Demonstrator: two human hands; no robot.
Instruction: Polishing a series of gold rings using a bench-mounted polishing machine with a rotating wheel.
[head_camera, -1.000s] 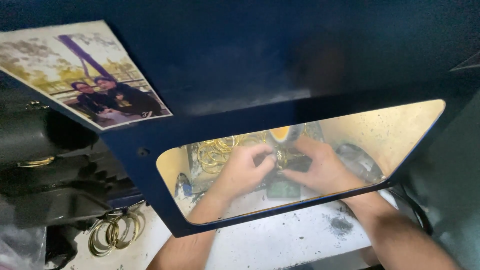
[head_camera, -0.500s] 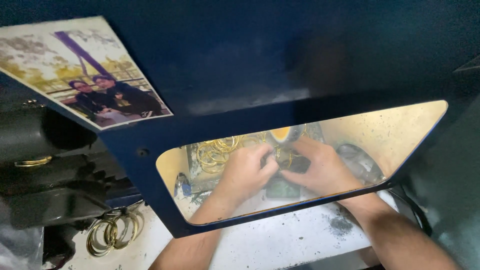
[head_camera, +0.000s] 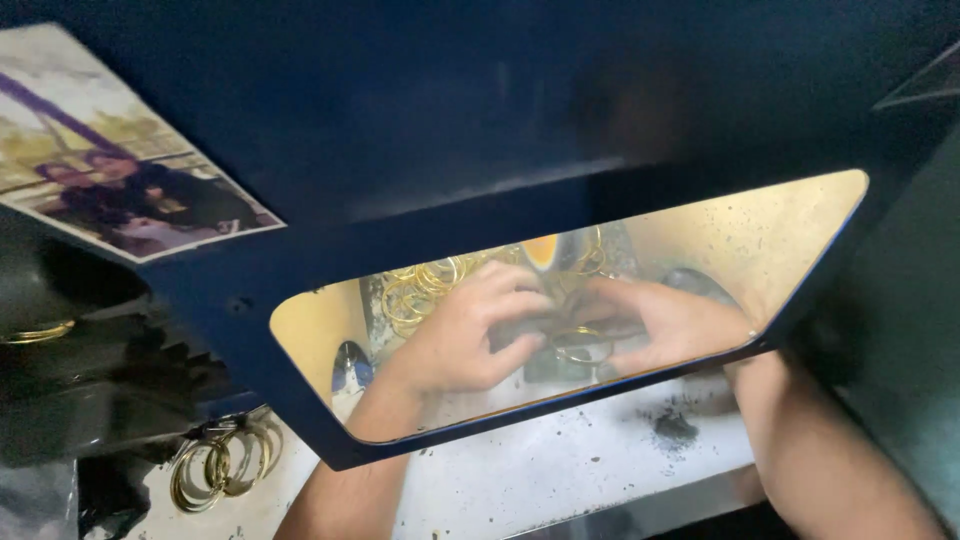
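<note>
Thin gold ring (head_camera: 583, 345) between both hands

One head-worn camera looks steeply down, close, through a dark blue guard's window (head_camera: 560, 330) at the bench.

A hood (head_camera: 480, 130) fills the upper frame, and a slanted window (head_camera: 790, 235) is set into its lower half, from 8 o'clock to 3 o'clock. Behind the window the left hand (head_camera: 470, 335) and right hand (head_camera: 665, 322) meet at centre, fingertips near each other over a ring (head_camera: 582, 346) lying between them. A pile of rings (head_camera: 425, 287) lies at 11 o'clock from the left hand — behind it. Both forearms pass under the window's lower edge onto the worktop (head_camera: 560, 470) at 6 o'clock. A bunch of rings (head_camera: 222, 466) lies on the worktop at 8 o'clock, outside the window. A photograph (head_camera: 120, 180) lies on the hood at 10 o'clock — well apart from the hands.
</note>
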